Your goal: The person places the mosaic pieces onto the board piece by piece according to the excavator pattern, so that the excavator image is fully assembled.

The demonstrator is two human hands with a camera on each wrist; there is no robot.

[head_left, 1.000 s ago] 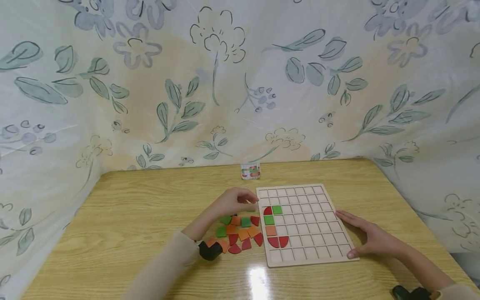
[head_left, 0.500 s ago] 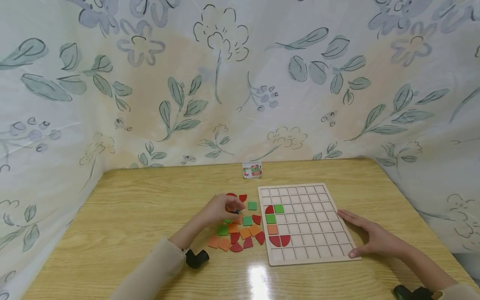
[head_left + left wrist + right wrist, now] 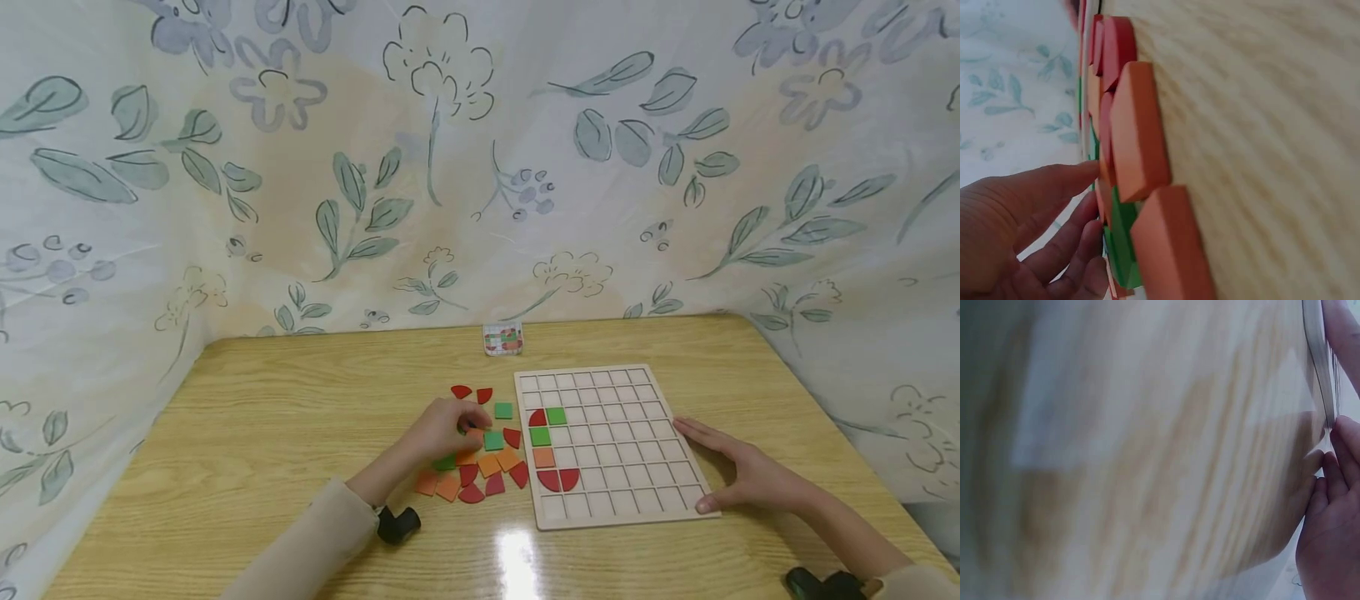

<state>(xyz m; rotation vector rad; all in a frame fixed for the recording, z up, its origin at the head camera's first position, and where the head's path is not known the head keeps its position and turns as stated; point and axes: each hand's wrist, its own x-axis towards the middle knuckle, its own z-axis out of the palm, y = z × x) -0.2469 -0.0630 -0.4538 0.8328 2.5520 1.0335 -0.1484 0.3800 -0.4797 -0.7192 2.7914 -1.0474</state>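
Note:
In the head view my left hand [image 3: 442,428] is low over loose coloured tiles, fingers bent, thumb and fingertips by an orange tile [image 3: 474,438]. The left wrist view shows a gap between thumb and fingertips; no tile is clearly held. A pale wooden grid board [image 3: 626,454] lies right of the tiles. Its left columns hold red quarter-round tiles, green squares [image 3: 556,416] and an orange square [image 3: 543,457]. My right hand [image 3: 750,479] rests at the board's right side, fingers extended along the edge and thumb at the near right corner.
Loose red, orange and green tiles, such as a green square [image 3: 503,410] and a red quarter-round [image 3: 461,392], lie left of the board. A small pattern card [image 3: 503,339] stands at the table's back edge. Behind hangs a flowered cloth [image 3: 480,167].
My left hand has moved left from beside the board's left edge to the loose tiles, then lowered toward the orange one. The right hand stays at the board's edge.

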